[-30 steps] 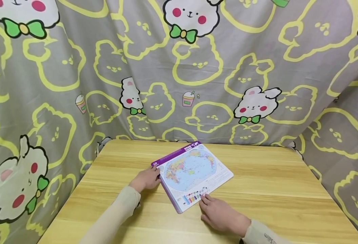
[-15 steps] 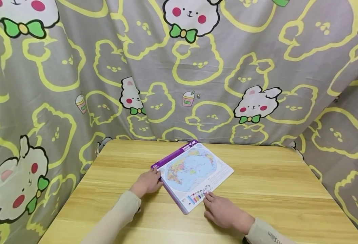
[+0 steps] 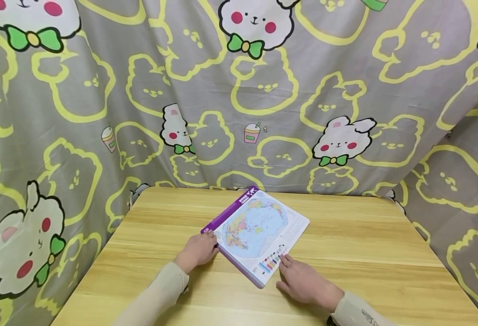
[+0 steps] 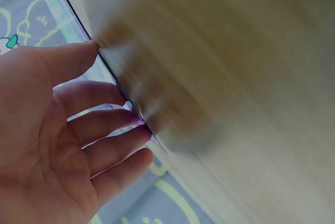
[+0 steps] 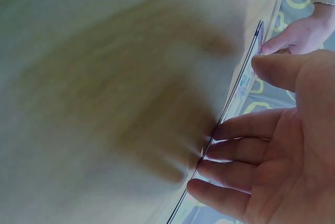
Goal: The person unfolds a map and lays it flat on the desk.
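Observation:
A flat board printed with a world map (image 3: 259,226), purple along its top strip, lies turned at an angle on the wooden table in the head view. My left hand (image 3: 200,249) touches the board's left corner, by the purple strip. At the board's near right edge, the fingertips of my right hand (image 3: 306,280) touch beside the coloured legend. The left wrist view has the left hand (image 4: 57,130) with fingers nearly straight against the board's thin edge. Fingers of the right hand (image 5: 272,150) lie extended along the edge in the right wrist view.
The wooden table (image 3: 365,253) spreads around the board on all sides. Grey curtains (image 3: 288,104) with yellow outlines and white rabbits hang behind the table and at both sides.
The board has turned counterclockwise: its far corner shifted left and its near corner right. My right hand moved right with the near edge; my left hand came slightly nearer.

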Demonstrator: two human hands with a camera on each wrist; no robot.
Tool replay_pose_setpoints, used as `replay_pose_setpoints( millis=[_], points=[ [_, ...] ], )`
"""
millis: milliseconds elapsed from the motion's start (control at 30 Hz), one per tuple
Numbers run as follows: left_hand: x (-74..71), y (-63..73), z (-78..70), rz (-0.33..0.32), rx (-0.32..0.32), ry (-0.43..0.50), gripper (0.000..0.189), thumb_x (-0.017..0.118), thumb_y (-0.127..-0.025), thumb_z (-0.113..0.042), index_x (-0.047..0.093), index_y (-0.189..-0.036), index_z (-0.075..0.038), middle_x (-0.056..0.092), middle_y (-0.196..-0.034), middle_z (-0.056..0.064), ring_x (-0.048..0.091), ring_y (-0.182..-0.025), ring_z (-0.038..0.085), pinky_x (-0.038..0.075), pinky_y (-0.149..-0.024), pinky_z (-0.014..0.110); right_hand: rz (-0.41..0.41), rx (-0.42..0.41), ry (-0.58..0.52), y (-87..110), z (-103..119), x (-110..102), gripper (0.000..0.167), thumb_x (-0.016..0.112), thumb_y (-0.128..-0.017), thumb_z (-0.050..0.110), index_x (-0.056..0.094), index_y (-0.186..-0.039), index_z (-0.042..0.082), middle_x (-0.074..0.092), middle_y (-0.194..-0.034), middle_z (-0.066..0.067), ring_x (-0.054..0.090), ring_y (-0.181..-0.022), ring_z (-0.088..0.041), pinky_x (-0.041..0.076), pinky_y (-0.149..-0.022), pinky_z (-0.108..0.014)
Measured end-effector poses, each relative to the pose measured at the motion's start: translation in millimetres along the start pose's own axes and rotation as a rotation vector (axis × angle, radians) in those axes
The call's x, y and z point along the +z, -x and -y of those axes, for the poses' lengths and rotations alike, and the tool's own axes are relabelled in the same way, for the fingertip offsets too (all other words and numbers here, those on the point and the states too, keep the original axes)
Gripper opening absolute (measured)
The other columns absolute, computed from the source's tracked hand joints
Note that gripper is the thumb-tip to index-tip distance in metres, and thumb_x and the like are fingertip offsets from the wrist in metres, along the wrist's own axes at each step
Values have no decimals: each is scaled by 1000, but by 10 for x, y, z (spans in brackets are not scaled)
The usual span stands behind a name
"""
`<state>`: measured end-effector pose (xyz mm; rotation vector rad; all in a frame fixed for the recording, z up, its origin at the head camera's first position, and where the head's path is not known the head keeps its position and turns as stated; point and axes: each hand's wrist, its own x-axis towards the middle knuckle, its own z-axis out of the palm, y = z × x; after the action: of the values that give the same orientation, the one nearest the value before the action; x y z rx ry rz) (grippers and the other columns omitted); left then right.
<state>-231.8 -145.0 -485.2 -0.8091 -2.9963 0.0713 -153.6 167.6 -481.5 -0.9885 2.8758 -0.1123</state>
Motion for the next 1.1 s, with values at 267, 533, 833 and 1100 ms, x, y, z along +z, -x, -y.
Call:
replay_pose_setpoints(
  millis=[267, 533, 833, 1100],
  points=[
    [15, 75, -86, -22, 24, -60, 35, 62, -90, -31, 64, -104, 1, 62, -96, 15, 62, -85, 27, 55, -71, 40, 2, 63, -43, -13, -43, 35, 78, 60, -88, 48, 47, -128, -17, 42, -135, -34, 41, -125, -45, 38, -102, -49],
    [-26, 154, -175, -40, 31, -95, 32, 64, -88, -30, 64, -97, 1, 61, -89, 13, 62, -77, 26, 54, -65, 39, 0, 85, -38, -30, -90, 40, 84, 62, -85, 52, 45, -127, -19, 40, -135, -36, 39, -126, -45, 37, -103, -49],
    [-60, 178, -216, -55, 28, -103, 31, 65, -87, -30, 65, -94, 0, 60, -84, 11, 62, -77, 25, 54, -65, 38, -3, 87, -44, -62, -126, 8, 87, 65, -82, 53, 45, -127, -19, 41, -134, -36, 41, -125, -46, 39, -101, -50],
    [-69, 177, -239, -72, 32, -99, 30, 67, -86, -29, 64, -91, 0, 58, -81, 10, 61, -74, 25, 53, -63, 37, -94, 51, 2, -99, -197, -16, 59, 68, -85, 38, 58, -113, -14, 52, -125, -32, 52, -115, -45, 48, -90, -50]
  ],
)
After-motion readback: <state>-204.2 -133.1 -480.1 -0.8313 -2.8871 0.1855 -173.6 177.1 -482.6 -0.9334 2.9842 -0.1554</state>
